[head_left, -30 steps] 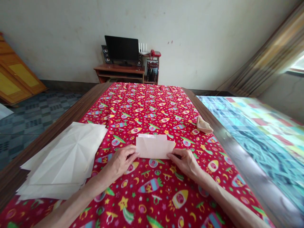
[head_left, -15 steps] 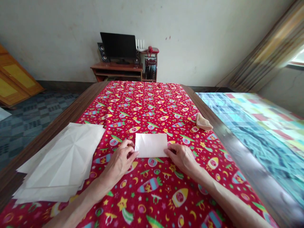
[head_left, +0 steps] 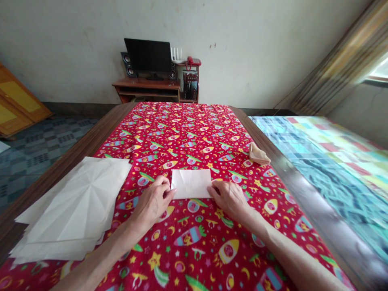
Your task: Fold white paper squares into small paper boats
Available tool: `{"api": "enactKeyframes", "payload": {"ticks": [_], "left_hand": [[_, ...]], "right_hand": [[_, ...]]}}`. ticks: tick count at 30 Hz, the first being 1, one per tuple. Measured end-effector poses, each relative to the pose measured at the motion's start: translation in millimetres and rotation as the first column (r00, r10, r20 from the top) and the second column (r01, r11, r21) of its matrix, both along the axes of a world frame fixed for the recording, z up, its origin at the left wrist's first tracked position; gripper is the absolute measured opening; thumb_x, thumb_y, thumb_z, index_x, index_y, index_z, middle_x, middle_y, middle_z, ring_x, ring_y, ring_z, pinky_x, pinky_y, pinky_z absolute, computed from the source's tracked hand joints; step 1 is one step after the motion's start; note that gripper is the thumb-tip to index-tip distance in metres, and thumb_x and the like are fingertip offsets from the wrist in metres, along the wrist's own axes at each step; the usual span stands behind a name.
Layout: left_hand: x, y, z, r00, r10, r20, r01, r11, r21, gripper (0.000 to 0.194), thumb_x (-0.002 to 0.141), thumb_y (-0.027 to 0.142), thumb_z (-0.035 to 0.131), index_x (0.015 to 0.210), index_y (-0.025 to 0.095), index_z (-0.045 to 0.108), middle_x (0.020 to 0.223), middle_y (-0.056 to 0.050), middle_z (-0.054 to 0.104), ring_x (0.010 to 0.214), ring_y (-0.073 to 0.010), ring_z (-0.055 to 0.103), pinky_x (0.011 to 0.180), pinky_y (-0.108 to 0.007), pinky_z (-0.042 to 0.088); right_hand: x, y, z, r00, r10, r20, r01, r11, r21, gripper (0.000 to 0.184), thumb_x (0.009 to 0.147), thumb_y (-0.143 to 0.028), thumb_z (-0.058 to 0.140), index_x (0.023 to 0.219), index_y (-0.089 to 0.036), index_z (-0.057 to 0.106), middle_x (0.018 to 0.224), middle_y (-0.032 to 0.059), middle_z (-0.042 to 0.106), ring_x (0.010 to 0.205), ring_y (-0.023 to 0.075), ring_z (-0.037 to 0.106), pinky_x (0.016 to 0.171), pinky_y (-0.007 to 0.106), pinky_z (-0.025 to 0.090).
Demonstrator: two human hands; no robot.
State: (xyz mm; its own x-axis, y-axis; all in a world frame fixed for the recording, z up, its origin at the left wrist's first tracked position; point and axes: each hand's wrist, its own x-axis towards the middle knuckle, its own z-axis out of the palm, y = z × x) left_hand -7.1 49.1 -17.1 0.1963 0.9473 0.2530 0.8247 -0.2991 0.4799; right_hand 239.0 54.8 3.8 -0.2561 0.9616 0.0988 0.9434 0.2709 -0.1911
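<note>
A folded sheet of white paper [head_left: 191, 184], now a neat rectangle, lies on the red patterned cloth [head_left: 194, 226] in front of me. At its left edge, my left hand [head_left: 156, 200] pinches the lower corner between thumb and curled fingers. My right hand [head_left: 228, 198] grips the lower right corner the same way, its fingertips partly tucked from sight. To the left rests a stack of creased white paper sheets [head_left: 75, 206], the top one marked with fold lines spreading from a point. A small folded beige piece [head_left: 258, 154] sits near the cloth's right edge.
The cloth covers a brown wooden table [head_left: 104, 129]. Beyond its far end stands a desk [head_left: 147, 84] with a monitor [head_left: 148, 56], speakers and a red telephone [head_left: 193, 62]. A bed with a checked cover [head_left: 315, 161] adjoins on the right; an orange cabinet [head_left: 20, 99] is at left.
The paper's upper layer was offset, with stepped edges showing; now the edges line up in a narrower rectangle. My right hand has shifted slightly left with the edge. The view has shifted a little.
</note>
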Motion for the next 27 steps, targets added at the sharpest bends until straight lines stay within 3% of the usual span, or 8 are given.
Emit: {"api": "enactKeyframes", "payload": {"ticks": [6,8,10,13,17,24,27], "left_hand": [[1.5,1.3,-1.3,0.999,0.02,-0.034,-0.019,0.999,0.038,0.024,0.086,0.024,0.053,0.065,0.019,0.042,0.077,0.0,0.048,0.061,-0.0122,0.052,0.061,-0.025,0.043],[3.2,0.4,-1.2,0.996,0.066,-0.056,-0.06,0.993,0.1,0.009,0.085,0.024,0.054,0.079,0.019,0.05,0.083,-0.002,0.051,0.068,-0.0157,0.056,0.064,-0.028,0.047],[5.7,-1.8,1.0,0.993,0.074,-0.091,-0.056,0.981,0.185,0.02,0.085,0.021,0.054,0.104,0.017,0.052,0.103,-0.008,0.055,0.089,-0.0216,0.06,0.076,-0.033,0.051],[11.7,-6.8,6.7,0.971,-0.086,-0.224,0.143,0.956,0.255,0.042,0.085,0.006,0.042,0.124,0.019,0.049,0.134,-0.01,0.049,0.123,-0.0255,0.047,0.102,-0.043,0.041],[24.9,-14.2,8.5,0.885,-0.329,-0.33,0.402,0.897,0.183,0.053,0.083,-0.003,0.032,0.127,0.018,0.052,0.138,-0.006,0.051,0.134,-0.0213,0.038,0.113,-0.046,0.03],[39.1,-23.5,2.2,0.859,-0.387,-0.335,0.437,0.895,0.086,0.045,0.097,0.025,0.037,0.141,0.018,0.036,0.148,-0.006,0.038,0.138,-0.0212,0.032,0.112,-0.044,0.033],[38.2,-25.2,4.2,0.844,-0.406,-0.35,0.453,0.89,0.058,0.047,0.098,0.029,0.035,0.144,0.021,0.03,0.15,-0.003,0.034,0.14,-0.0213,0.027,0.113,-0.045,0.03]], "right_hand": [[-1.2,2.6,2.6,0.999,0.0,0.043,0.001,1.0,-0.026,0.03,0.093,-0.034,0.046,0.07,-0.018,0.058,0.064,0.0006,0.063,0.065,0.0131,0.059,0.057,0.025,0.024],[-1.3,2.9,2.2,0.999,-0.005,0.04,0.006,1.0,-0.024,0.03,0.092,-0.034,0.046,0.07,-0.018,0.058,0.064,0.0004,0.063,0.065,0.0131,0.059,0.057,0.025,0.024],[-1.3,3.0,1.9,0.999,-0.013,0.033,0.014,1.0,-0.023,0.03,0.092,-0.035,0.046,0.07,-0.019,0.058,0.063,0.0002,0.063,0.064,0.0129,0.059,0.057,0.025,0.023],[-1.2,3.0,2.0,1.0,-0.016,0.023,0.017,0.999,-0.036,0.031,0.091,-0.035,0.047,0.068,-0.019,0.058,0.062,-0.0001,0.062,0.062,0.0122,0.058,0.056,0.025,0.023],[-0.6,3.2,0.2,1.0,-0.02,0.016,0.02,0.999,-0.033,0.03,0.091,-0.035,0.047,0.069,-0.019,0.059,0.062,0.0003,0.062,0.062,0.0126,0.058,0.056,0.025,0.023],[1.6,2.8,-6.6,1.0,0.015,-0.001,-0.015,0.999,0.039,0.029,0.092,-0.034,0.046,0.072,-0.019,0.06,0.066,0.0011,0.064,0.064,0.0138,0.059,0.058,0.025,0.025],[2.3,2.6,-7.9,1.0,0.029,0.003,-0.029,0.998,0.048,0.029,0.092,-0.034,0.045,0.071,-0.019,0.06,0.064,0.0008,0.063,0.062,0.0132,0.057,0.057,0.025,0.024]]}}
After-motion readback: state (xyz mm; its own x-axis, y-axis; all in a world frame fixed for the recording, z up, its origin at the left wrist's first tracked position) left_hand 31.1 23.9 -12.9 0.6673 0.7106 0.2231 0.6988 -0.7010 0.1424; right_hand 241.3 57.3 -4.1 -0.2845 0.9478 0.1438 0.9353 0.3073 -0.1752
